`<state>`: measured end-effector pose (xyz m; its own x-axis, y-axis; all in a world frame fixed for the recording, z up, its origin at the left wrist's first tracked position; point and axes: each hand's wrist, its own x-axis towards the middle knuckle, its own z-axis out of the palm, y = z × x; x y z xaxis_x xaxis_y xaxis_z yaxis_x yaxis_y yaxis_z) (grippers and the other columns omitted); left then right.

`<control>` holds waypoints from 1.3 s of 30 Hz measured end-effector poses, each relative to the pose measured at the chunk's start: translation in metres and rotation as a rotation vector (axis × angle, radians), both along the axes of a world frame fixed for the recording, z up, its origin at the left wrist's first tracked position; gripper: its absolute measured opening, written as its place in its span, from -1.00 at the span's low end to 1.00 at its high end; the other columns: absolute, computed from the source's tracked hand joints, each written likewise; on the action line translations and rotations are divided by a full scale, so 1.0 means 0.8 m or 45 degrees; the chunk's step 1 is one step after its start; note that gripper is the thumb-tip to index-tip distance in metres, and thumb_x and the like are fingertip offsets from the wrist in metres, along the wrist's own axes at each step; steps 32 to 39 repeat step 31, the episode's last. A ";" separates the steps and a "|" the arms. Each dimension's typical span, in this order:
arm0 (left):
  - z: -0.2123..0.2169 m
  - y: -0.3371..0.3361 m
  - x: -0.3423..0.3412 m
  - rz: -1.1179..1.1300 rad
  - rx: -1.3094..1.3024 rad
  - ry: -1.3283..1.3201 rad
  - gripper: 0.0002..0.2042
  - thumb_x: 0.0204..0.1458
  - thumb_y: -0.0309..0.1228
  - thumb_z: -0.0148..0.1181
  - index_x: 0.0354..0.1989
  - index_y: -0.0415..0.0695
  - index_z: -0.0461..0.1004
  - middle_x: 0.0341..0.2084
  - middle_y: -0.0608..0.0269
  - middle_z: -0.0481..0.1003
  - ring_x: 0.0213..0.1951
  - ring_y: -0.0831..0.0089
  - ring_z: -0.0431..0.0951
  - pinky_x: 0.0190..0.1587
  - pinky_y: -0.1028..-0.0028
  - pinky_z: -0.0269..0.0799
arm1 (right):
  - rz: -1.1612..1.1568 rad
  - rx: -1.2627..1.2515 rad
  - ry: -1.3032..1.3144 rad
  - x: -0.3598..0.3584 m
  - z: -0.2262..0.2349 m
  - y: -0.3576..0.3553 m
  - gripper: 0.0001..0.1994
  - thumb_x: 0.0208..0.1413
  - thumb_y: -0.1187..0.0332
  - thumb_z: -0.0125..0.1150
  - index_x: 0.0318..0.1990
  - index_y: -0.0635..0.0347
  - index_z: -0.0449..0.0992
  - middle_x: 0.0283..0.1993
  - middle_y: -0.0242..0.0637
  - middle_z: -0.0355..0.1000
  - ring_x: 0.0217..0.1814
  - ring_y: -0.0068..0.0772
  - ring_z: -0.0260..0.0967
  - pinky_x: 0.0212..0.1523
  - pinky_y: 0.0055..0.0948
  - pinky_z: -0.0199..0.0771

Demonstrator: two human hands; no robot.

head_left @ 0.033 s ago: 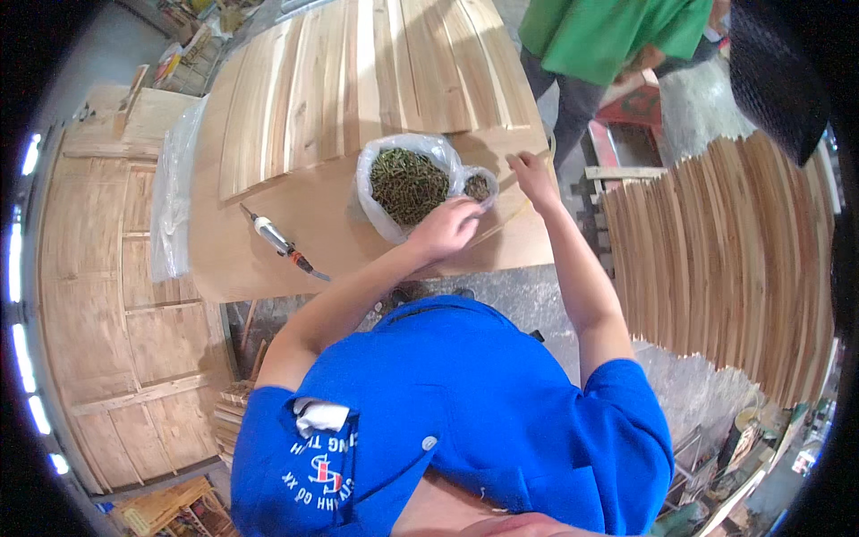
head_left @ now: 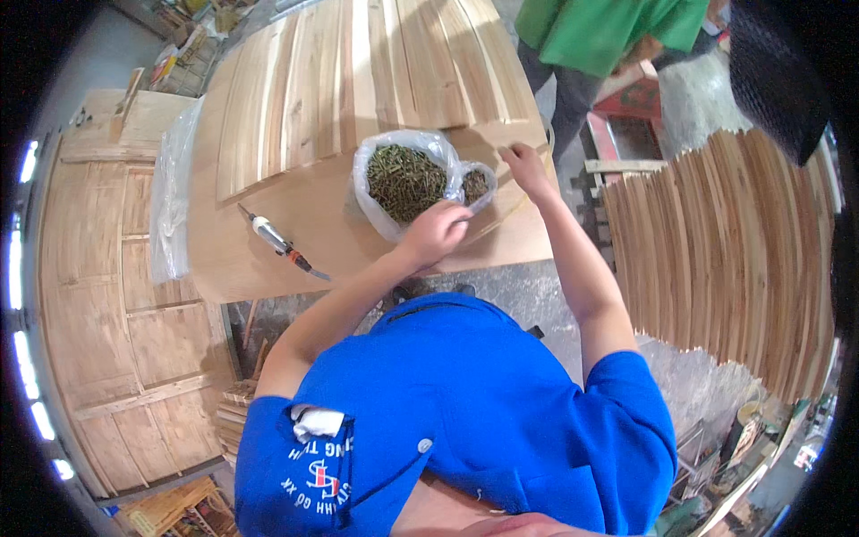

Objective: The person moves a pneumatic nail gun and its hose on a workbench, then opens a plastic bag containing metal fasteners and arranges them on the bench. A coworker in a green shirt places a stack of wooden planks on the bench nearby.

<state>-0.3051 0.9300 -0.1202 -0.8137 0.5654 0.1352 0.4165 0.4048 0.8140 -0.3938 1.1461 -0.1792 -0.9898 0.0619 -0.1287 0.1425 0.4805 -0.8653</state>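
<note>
Clear plastic bag [head_left: 407, 179] of dark screws, open, on the wooden table [head_left: 268, 277]. Smaller clear bag [head_left: 476, 183] touching its right side. No labels, signs, screens.

I am looking down into a woodworking shop: pale wooden slats [head_left: 358, 80] lie fanned across a plywood workbench [head_left: 268, 259], and another stack of thin boards [head_left: 734, 268] stands at my right. Panelled wooden doors [head_left: 116, 295] lie at my left, a clear bag of dark screws [head_left: 407, 179] and a screwdriver [head_left: 277, 242] sit on the bench, and offcuts litter the concrete floor [head_left: 501, 291].
</note>
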 end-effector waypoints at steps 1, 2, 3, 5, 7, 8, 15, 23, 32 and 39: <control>0.002 -0.017 0.015 0.063 -0.038 -0.022 -0.83 -0.10 -0.46 -0.02 -0.33 -0.23 0.39 -0.36 0.06 0.39 -0.26 0.16 0.39 -0.20 0.36 0.30 | 0.087 0.131 -0.008 -0.010 -0.007 -0.005 -0.64 -0.07 0.11 0.01 -0.43 0.33 0.42 -0.42 -0.02 0.40 -0.37 -0.10 0.36 -0.33 -0.26 0.29; 0.003 -0.034 0.033 0.138 -0.081 -0.046 -0.84 -0.09 -0.45 -0.02 -0.34 -0.22 0.40 -0.40 0.08 0.40 -0.30 0.20 0.40 -0.23 0.38 0.31 | 0.132 0.204 0.061 -0.016 -0.011 -0.015 -0.63 -0.08 0.11 0.00 -0.42 0.32 0.42 -0.40 0.01 0.39 -0.33 -0.04 0.34 -0.30 -0.23 0.29; 0.003 -0.050 0.051 0.220 -0.067 -0.152 -0.85 -0.07 -0.46 -0.02 -0.34 -0.22 0.40 -0.42 0.10 0.40 -0.33 0.24 0.41 -0.26 0.41 0.32 | 0.173 0.279 0.128 -0.021 -0.013 -0.024 -0.63 -0.08 0.11 -0.01 -0.41 0.31 0.43 -0.38 0.04 0.39 -0.29 0.03 0.33 -0.27 -0.20 0.29; -0.008 -0.080 0.087 0.372 -0.044 -0.298 -0.87 -0.04 -0.47 -0.03 -0.34 -0.23 0.40 -0.48 0.12 0.41 -0.40 0.34 0.42 -0.32 0.48 0.32 | 0.269 0.303 0.190 -0.029 -0.023 -0.035 -0.66 -0.06 0.14 -0.05 -0.38 0.28 0.43 -0.38 0.02 0.39 -0.28 0.04 0.32 -0.21 -0.21 0.31; -0.019 -0.094 0.116 0.497 -0.054 -0.426 -0.86 -0.02 -0.46 -0.02 -0.32 -0.23 0.40 -0.52 0.15 0.42 -0.45 0.43 0.42 -0.37 0.52 0.31 | 0.394 0.575 0.140 -0.033 -0.034 -0.044 -0.69 -0.04 0.15 -0.10 -0.35 0.20 0.44 -0.31 -0.06 0.39 -0.20 -0.06 0.31 -0.18 -0.25 0.32; -0.010 -0.100 0.126 0.569 -0.077 -0.502 -0.86 -0.01 -0.46 -0.02 -0.32 -0.23 0.40 -0.53 0.16 0.42 -0.46 0.45 0.41 -0.38 0.53 0.31 | 0.395 0.621 0.139 -0.029 -0.034 -0.045 -0.69 -0.03 0.15 -0.11 -0.35 0.18 0.44 -0.28 -0.09 0.39 -0.16 -0.08 0.29 -0.15 -0.26 0.30; -0.004 -0.097 0.124 0.489 -0.050 -0.697 -0.86 0.00 -0.45 -0.01 -0.32 -0.22 0.42 -0.51 0.17 0.44 -0.47 0.49 0.41 -0.40 0.54 0.30 | 0.502 0.466 0.355 -0.002 -0.032 -0.021 -0.64 -0.02 0.08 -0.04 -0.12 0.05 0.40 0.02 -0.07 0.24 0.11 -0.10 0.11 0.08 -0.21 0.11; 0.017 -0.089 0.087 -0.022 -0.147 -0.209 -0.88 -0.05 -0.52 0.00 -0.35 -0.23 0.42 -0.48 0.13 0.45 -0.46 0.38 0.44 -0.40 0.50 0.33 | -0.037 0.194 0.299 0.115 0.017 0.040 -0.69 -0.02 0.16 0.01 -0.17 0.10 0.43 -0.06 -0.15 0.29 0.00 -0.16 0.23 -0.01 -0.35 0.23; 0.020 -0.145 0.059 -0.182 -0.159 -0.178 -0.88 -0.04 -0.50 0.00 -0.37 -0.26 0.43 -0.51 0.15 0.44 -0.49 0.45 0.43 -0.42 0.54 0.33 | -1.023 0.001 -0.187 0.347 -0.062 0.048 -0.69 -0.02 0.16 0.02 -0.28 0.23 0.43 -0.41 -0.24 0.40 -0.31 -0.39 0.34 -0.25 -0.48 0.29; 0.020 -0.145 0.059 -0.182 -0.159 -0.178 -0.88 -0.04 -0.50 0.00 -0.37 -0.26 0.43 -0.51 0.15 0.44 -0.49 0.45 0.43 -0.42 0.54 0.33 | -1.023 0.001 -0.187 0.347 -0.062 0.048 -0.69 -0.02 0.16 0.02 -0.28 0.23 0.43 -0.41 -0.24 0.40 -0.31 -0.39 0.34 -0.25 -0.48 0.29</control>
